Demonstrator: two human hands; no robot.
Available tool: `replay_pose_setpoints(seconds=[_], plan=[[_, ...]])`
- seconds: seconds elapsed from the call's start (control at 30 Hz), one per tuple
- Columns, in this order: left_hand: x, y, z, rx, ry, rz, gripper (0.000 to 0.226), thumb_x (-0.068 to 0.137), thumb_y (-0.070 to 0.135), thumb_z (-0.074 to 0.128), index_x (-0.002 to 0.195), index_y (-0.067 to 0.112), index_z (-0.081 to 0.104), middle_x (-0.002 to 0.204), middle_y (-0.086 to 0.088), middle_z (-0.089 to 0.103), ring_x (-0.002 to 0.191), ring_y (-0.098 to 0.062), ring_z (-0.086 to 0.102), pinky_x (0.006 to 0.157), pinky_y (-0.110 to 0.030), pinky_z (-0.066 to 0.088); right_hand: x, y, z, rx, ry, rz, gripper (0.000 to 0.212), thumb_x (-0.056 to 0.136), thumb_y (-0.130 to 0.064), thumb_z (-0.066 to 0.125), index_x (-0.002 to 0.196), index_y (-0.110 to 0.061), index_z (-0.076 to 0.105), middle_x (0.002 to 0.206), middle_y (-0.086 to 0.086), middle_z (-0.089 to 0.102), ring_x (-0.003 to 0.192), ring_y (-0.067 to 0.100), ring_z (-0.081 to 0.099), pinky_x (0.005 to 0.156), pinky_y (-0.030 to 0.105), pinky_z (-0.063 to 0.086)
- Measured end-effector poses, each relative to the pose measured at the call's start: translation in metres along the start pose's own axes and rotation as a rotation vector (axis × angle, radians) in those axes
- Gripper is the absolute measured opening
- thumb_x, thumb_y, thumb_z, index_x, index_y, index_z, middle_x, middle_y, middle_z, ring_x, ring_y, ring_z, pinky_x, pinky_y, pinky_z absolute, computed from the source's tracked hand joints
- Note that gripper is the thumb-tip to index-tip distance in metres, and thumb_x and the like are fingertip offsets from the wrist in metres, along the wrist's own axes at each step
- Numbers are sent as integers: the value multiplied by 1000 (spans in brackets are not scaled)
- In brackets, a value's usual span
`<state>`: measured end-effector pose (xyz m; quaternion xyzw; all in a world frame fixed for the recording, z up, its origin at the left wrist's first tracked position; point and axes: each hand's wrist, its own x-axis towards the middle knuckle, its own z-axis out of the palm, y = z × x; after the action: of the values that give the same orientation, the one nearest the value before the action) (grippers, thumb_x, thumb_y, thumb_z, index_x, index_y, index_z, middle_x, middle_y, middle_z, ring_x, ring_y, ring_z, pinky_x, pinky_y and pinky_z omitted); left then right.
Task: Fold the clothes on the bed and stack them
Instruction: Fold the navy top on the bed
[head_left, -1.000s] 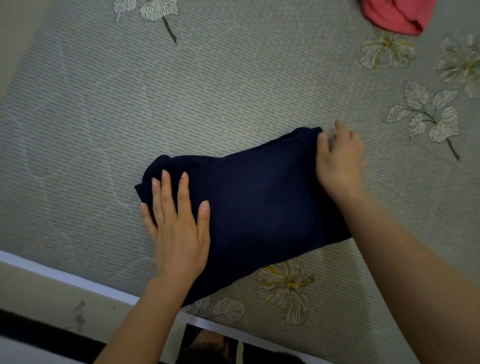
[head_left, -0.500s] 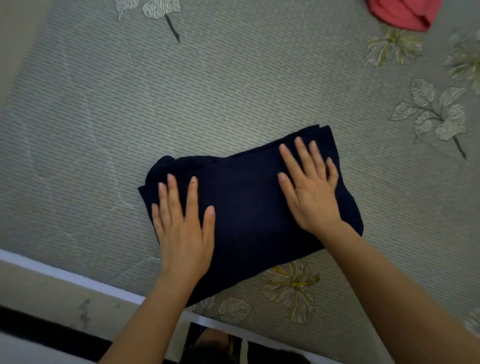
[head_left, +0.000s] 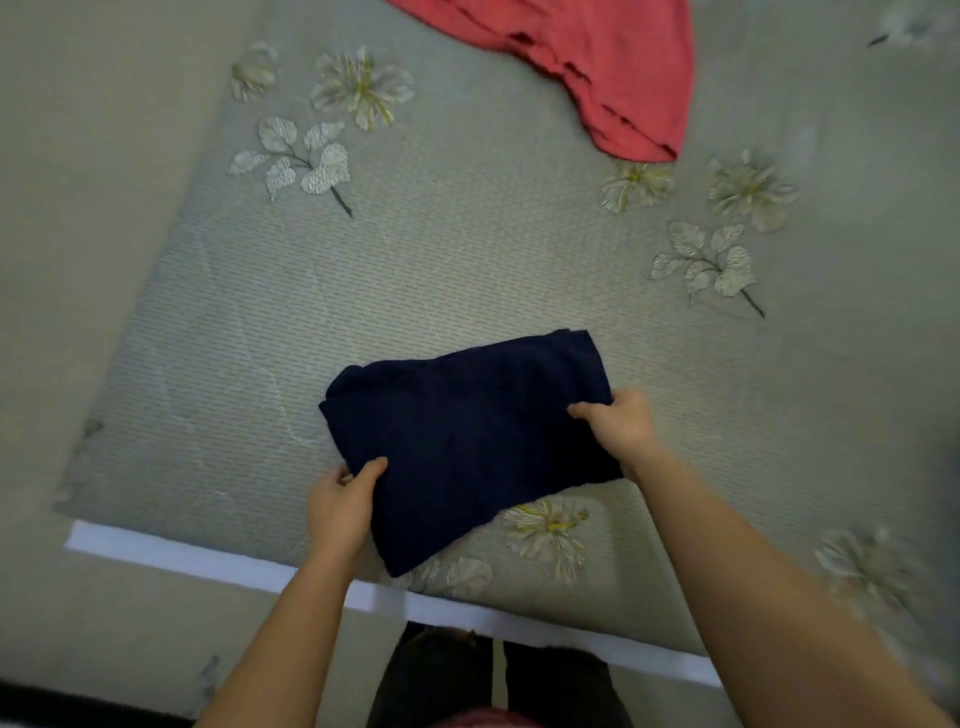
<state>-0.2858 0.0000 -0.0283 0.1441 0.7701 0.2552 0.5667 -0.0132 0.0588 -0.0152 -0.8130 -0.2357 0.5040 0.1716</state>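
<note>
A folded navy garment (head_left: 467, 436) lies on the bed (head_left: 441, 270) near its front edge. My left hand (head_left: 343, 506) grips the garment's left side, thumb on top and fingers under the cloth. At the garment's right side my right hand (head_left: 618, 428) grips the cloth the same way. A crumpled red garment (head_left: 613, 67) lies unfolded at the far side of the bed, well beyond both hands.
The bed cover is grey-green with printed flowers and leaves. A white strip (head_left: 332, 577) marks the bed's front edge. The floor (head_left: 78, 208) shows to the left and in front. My legs (head_left: 493, 680) stand against the front edge.
Both hands were pressing flat on the navy garment; now they have slid to its two sides and taken hold of it. The view has tilted up, showing more of the red garment.
</note>
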Motion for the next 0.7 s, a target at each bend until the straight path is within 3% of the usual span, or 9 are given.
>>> replay_pose_setpoints(seconds=[0.13, 0.27, 0.4, 0.47, 0.6, 0.7], plan=[[-36, 20, 4, 206, -40, 238, 14, 89, 21, 66, 102, 20, 61, 87, 1, 66, 83, -15, 64, 71, -31, 53, -41, 20, -30, -109, 29, -50, 18, 82, -17, 71, 97, -10, 66, 91, 7, 69, 86, 23, 65, 81, 43, 55], [-73, 19, 20, 297, -103, 319, 17, 87, 24, 68, 101, 22, 59, 90, -3, 67, 85, -19, 65, 76, -39, 55, -91, 61, -81, 38, 139, -77, 16, 84, -15, 70, 99, -15, 64, 88, -2, 66, 92, 22, 64, 82, 39, 53], [-121, 0, 60, 374, -185, 420, 23, 86, 24, 69, 106, 17, 61, 87, 2, 66, 83, -17, 65, 75, -39, 55, -137, 122, -139, 118, 310, -174, 39, 81, -19, 72, 118, -26, 62, 101, -10, 68, 98, 17, 63, 87, 42, 53], [-148, -17, 88, 418, -244, 463, 25, 86, 25, 69, 109, 16, 62, 89, -2, 68, 83, -20, 66, 74, -42, 57, -158, 161, -169, 147, 395, -212, 37, 81, -22, 72, 116, -29, 63, 100, -13, 68, 96, 14, 63, 87, 43, 54], [-209, -60, 149, 532, -386, 536, 28, 89, 28, 66, 114, 19, 56, 95, -4, 66, 87, -23, 65, 79, -48, 56, -203, 244, -226, 145, 489, -202, 37, 86, -20, 68, 122, -17, 61, 107, -3, 66, 95, 13, 59, 81, 29, 49], [-261, -93, 194, 623, -508, 614, 36, 91, 25, 63, 124, 16, 52, 95, -4, 63, 86, -21, 64, 79, -45, 56, -239, 308, -268, 210, 527, -126, 44, 88, -16, 66, 130, -16, 54, 114, -3, 61, 109, 20, 58, 82, 26, 44]])
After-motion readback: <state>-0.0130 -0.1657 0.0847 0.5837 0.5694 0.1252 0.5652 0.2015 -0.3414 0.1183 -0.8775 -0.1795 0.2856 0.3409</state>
